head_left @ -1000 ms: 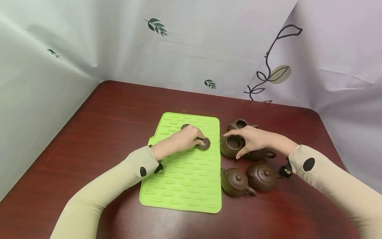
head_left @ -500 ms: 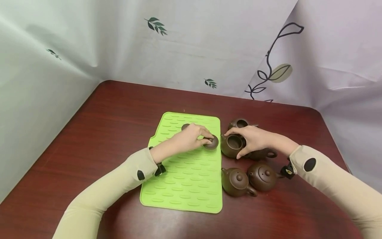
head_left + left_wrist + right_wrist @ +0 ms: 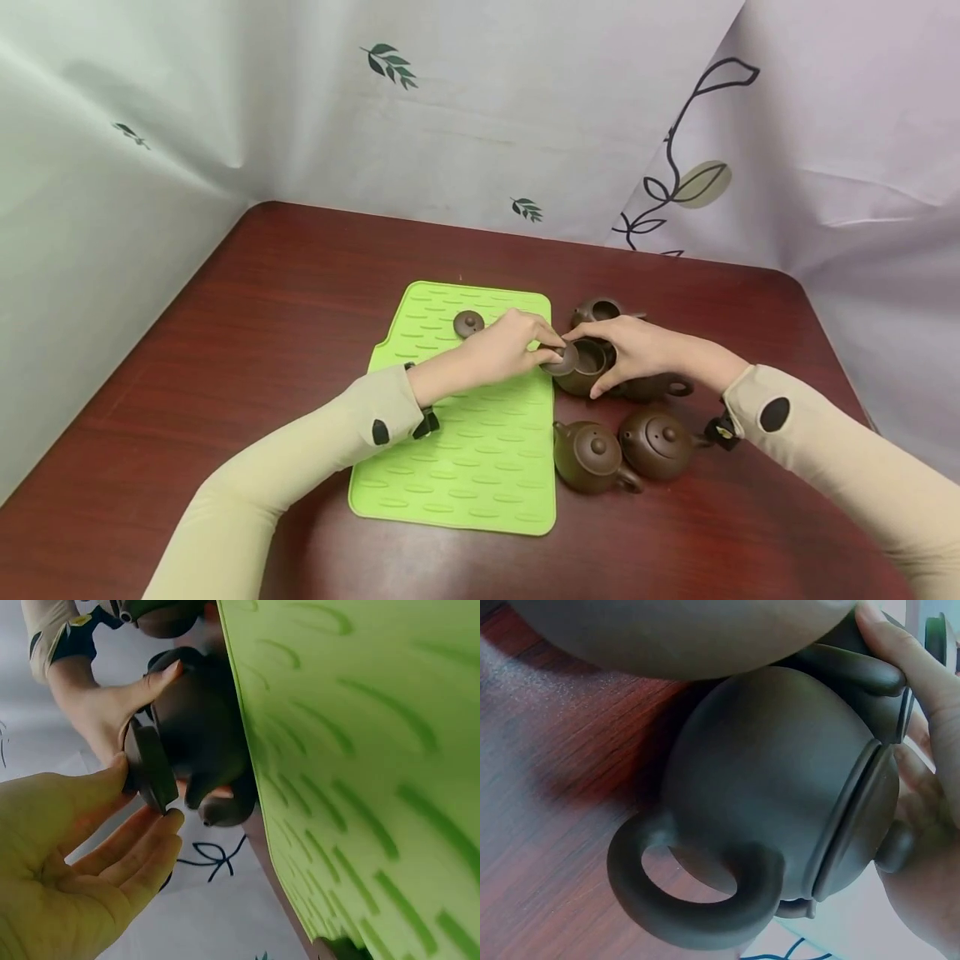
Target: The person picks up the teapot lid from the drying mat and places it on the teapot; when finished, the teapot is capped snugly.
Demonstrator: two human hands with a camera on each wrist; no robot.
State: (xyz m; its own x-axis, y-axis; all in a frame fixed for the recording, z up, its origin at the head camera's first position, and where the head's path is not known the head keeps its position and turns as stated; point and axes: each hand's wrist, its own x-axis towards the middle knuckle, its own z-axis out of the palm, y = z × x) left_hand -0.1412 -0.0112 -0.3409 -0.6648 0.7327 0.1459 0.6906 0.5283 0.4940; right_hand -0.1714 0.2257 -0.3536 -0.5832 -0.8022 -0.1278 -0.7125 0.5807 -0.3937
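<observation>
My left hand (image 3: 510,346) pinches a brown teapot lid (image 3: 561,360) by its knob, over the mat's right edge. The lid (image 3: 152,769) is tilted beside the mouth of a lidless brown teapot (image 3: 576,385). Thumb and fingers of my right hand (image 3: 641,348) spread around that teapot's rim and hold it on the table. A second lid (image 3: 468,323) lies on the green mat (image 3: 450,450). In the right wrist view, a lidded teapot (image 3: 772,780) stands in front of my right hand (image 3: 934,742) and hides part of the held pot.
Another lidless teapot (image 3: 600,311) stands behind my right hand. Two lidded teapots, one nearer the mat (image 3: 588,458) and one further right (image 3: 656,446), stand in front. A further teapot (image 3: 660,387) is partly hidden below my right wrist. White curtains (image 3: 450,150) surround the table.
My left hand has carried the lid rightward from above the mat to the open teapot's mouth, uncovering the second lid on the mat. My right hand has stayed on the teapot.
</observation>
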